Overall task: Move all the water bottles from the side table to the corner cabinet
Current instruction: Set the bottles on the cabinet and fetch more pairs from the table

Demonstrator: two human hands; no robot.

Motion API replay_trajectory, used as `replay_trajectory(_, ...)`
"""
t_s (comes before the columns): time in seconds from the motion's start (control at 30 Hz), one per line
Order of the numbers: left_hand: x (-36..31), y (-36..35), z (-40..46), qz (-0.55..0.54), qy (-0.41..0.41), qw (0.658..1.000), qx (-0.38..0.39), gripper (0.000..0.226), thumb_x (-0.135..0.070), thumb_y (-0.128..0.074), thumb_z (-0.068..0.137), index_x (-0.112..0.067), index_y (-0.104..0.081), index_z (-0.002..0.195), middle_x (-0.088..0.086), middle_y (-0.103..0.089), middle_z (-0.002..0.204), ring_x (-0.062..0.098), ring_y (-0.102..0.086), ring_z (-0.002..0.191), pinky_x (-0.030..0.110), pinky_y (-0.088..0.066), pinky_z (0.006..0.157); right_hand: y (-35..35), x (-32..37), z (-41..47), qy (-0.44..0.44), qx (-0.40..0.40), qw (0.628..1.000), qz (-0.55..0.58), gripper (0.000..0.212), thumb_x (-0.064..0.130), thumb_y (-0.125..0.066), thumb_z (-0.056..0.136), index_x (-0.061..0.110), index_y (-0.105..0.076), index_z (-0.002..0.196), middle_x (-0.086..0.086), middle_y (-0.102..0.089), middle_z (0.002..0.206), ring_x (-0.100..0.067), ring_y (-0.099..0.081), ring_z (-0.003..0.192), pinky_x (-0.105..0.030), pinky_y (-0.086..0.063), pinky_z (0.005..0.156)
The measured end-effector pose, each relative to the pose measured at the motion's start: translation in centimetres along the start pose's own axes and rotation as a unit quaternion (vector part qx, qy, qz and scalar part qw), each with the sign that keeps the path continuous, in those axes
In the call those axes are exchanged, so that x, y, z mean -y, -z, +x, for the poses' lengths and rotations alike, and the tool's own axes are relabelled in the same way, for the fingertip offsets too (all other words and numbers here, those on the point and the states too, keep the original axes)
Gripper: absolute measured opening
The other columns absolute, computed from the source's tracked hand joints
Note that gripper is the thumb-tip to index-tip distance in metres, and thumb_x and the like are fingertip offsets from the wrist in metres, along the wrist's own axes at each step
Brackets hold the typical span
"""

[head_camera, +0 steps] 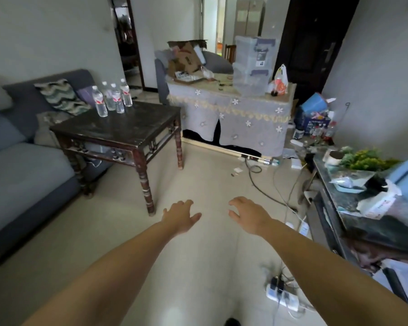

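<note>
Upper left: four water bottles [112,98] upright, clustered on the dark side table [118,128], labels blurred. Lower centre: left hand [180,217] and right hand [249,215] outstretched over floor, fingers spread, holding nothing. Far right cabinet [335,203] cut off.

I see a grey sofa [21,165] with a patterned cushion [61,96] far left of the hands, a cloth-draped table [233,118] stacked with clear bins [254,64] ahead, and a white power strip [283,296] on the floor below right.
</note>
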State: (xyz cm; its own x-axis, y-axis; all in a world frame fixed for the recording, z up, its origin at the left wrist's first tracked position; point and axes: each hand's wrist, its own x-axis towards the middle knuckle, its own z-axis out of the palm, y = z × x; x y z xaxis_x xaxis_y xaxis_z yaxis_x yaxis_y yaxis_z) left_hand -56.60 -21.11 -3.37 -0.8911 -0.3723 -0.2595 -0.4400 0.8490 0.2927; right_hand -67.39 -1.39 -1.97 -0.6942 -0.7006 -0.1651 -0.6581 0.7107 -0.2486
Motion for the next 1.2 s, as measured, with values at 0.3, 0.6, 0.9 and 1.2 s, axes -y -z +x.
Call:
replay_trajectory(0.3, 3.2, 6.8, 16.0, -0.024, 0.101, 0.994, -0.043, 0.058, -0.053, -0.040, 0.095, -0.022, -0.035, 0.144, 0.010, -0.042, 0.147, 0.031, -0.042, 0.134, 0.053, -0.035, 0.109, 3.6, -1.5, 21.2, 0.075, 0.012, 0.997, -0.007, 0.045, 0.039, -0.039, 0.102, 0.017, -0.044, 0.141, -0.005, -0.042, 0.146, -0.025, -0.047, 0.129, -0.037, -0.039, 0.104)
replay_trajectory(0.6, 5.4, 10.3, 28.7, -0.059, 0.146, 0.987, -0.043, 0.059, -0.054, -0.040, 0.095, -0.021, -0.034, 0.145, 0.009, -0.040, 0.149, 0.029, -0.039, 0.137, 0.053, -0.031, 0.113, 7.0, -2.3, 38.1, 0.113, 0.047, 0.992, -0.023, 0.045, 0.038, -0.038, 0.102, 0.016, -0.042, 0.142, -0.006, -0.044, 0.145, -0.025, -0.047, 0.129, -0.036, -0.038, 0.106)
replay_trajectory(0.9, 12.2, 15.8, 44.1, -0.079, 0.185, 0.978, -0.063, 0.061, -0.054, -0.042, 0.094, -0.021, -0.035, 0.144, 0.010, -0.041, 0.147, 0.031, -0.041, 0.134, 0.055, -0.033, 0.111, 7.3, -0.7, 57.1, 0.157, 0.056, 0.986, -0.017, 0.043, 0.041, -0.040, 0.100, 0.016, -0.050, 0.133, -0.009, -0.052, 0.132, -0.027, -0.054, 0.119, -0.039, -0.043, 0.097)
replay_trajectory(1.2, 18.3, 25.1, 61.6, -0.068, 0.200, 0.975, -0.062, 0.057, -0.052, -0.040, 0.095, -0.020, -0.038, 0.141, 0.010, -0.045, 0.142, 0.031, -0.043, 0.131, 0.050, -0.035, 0.109, 12.0, 0.8, 77.5, 0.160, 0.049, 0.986, 0.012, 0.041, 0.043, -0.042, 0.099, 0.017, -0.052, 0.129, -0.010, -0.053, 0.128, -0.030, -0.057, 0.115, -0.039, -0.046, 0.093)
